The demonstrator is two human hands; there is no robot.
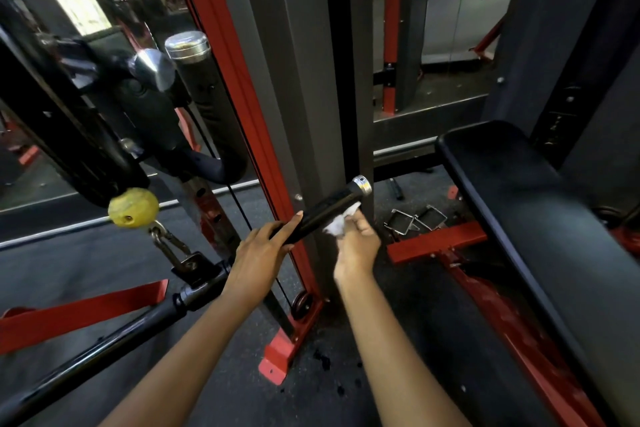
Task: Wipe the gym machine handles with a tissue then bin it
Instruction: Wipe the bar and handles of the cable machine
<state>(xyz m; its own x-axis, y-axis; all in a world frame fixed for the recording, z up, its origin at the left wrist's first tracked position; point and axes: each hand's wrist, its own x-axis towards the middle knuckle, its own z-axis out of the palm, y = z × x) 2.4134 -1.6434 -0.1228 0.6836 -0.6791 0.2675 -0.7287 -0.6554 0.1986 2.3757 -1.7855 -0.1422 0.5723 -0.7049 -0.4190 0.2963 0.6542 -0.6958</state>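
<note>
The person's left hand [263,246] grips the lower part of a black handle [329,210], fingers curled round it and one finger lying straight along the bar. The handle slants up to the right and ends in a chrome cap [362,184]. The right hand [356,243] sits just under the handle's middle, its fingers bunched round a crumpled white tissue [337,224], which is pressed against the underside of the grip (a corner of it pokes up beside the bar). To the left, a yellow ball [133,208] hangs above a metal clip [169,246]. A black bench pad [519,191] runs along the right, and two chrome stirrup handles [415,222] lie on the floor between the bench and the red upright [242,87].
</note>
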